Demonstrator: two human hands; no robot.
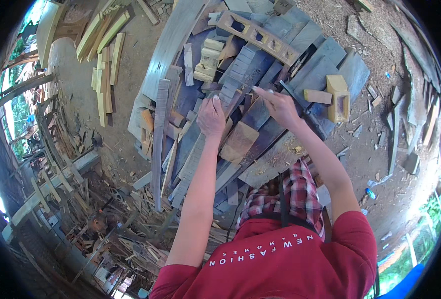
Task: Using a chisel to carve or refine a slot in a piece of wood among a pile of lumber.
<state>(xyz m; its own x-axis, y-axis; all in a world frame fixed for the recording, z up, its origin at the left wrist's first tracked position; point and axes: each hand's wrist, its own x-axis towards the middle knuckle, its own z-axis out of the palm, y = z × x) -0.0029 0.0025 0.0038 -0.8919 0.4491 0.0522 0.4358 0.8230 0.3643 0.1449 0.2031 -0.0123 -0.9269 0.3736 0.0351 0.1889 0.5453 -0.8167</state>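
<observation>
Both my hands are over a pile of boards and wooden pieces. My left hand (pixel 211 117) is closed with the fingers bent down; what it grips is hidden. Beside it lies a grey wooden strip (pixel 236 70) with cross lines. My right hand (pixel 279 107) is closed too, its index finger stretched toward the left hand. A thin dark line runs near that fingertip, too fine to name. A light wooden block (pixel 239 143) lies between my forearms. Beyond my hands rests a long wooden piece with square holes (pixel 275 46). Several notched blocks (pixel 209 61) sit left of it.
To the right, a hollowed wooden block (pixel 338 102) sits against a small block (pixel 318 96) on grey boards. A long pale plank (pixel 165 47) edges the pile's left side. Cut timber strips (pixel 104 79) lie on the dirt floor. Scrap wood (pixel 56 134) crowds the far left.
</observation>
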